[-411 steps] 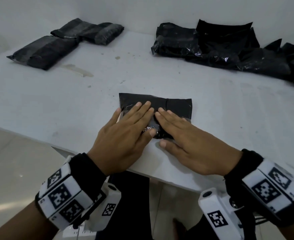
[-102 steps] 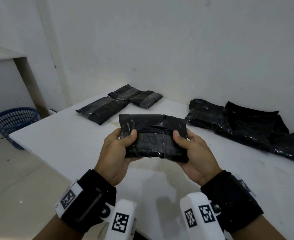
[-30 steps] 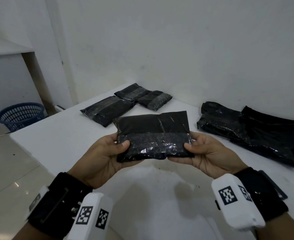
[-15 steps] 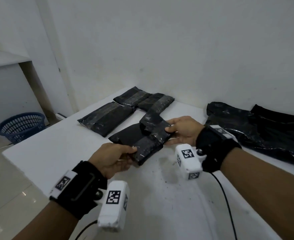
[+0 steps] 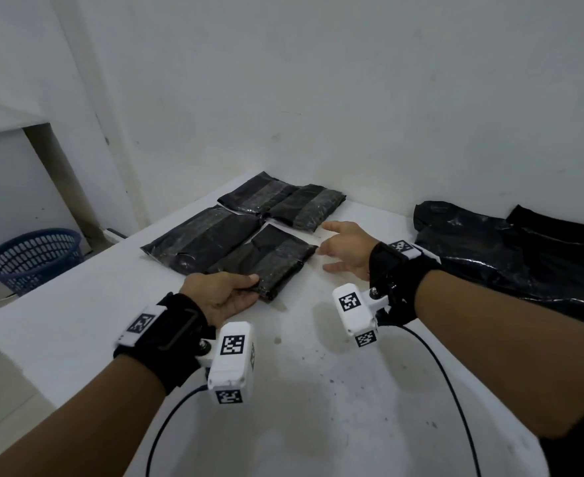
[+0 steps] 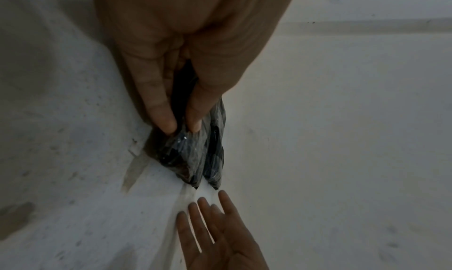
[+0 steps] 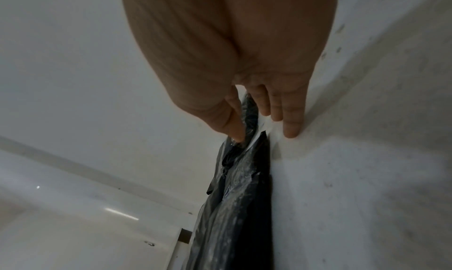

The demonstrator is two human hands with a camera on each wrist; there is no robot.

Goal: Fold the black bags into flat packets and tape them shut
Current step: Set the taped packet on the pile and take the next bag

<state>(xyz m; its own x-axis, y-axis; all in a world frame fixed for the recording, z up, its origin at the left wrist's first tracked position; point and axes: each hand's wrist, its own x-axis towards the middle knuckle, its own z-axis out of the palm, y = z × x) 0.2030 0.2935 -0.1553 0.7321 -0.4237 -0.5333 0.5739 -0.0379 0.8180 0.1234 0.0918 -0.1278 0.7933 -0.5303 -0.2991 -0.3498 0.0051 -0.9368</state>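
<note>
White table (image 5: 318,390) under both my arms, speckled with dirt. Loose black bags (image 5: 510,249) heaped at 3 o'clock against the wall, unfolded, glossy. Three taped packets (image 5: 211,232) at 12 o'clock: one large one at 11 o'clock, two smaller ones side by side behind it, overlapping. Blue basket (image 5: 30,258) on the floor at 9 o'clock, past the table edge. Fourth packet (image 5: 266,259) lies flat on the table, just beside the large one, touching or overlapping its edge. My left hand (image 5: 221,294) pinches that packet's near corner, thumb on top, fingers (image 6: 159,108) under; the left wrist view shows the pinch on the folded plastic. My right hand (image 5: 345,249) at 1 o'clock is spread wide, fingers straight, holding nothing, just beside the packet's far corner; I cannot tell if the fingertips (image 7: 291,127) touch the table. White marker blocks on both wrists, cables trailing toward 6 o'clock.
</note>
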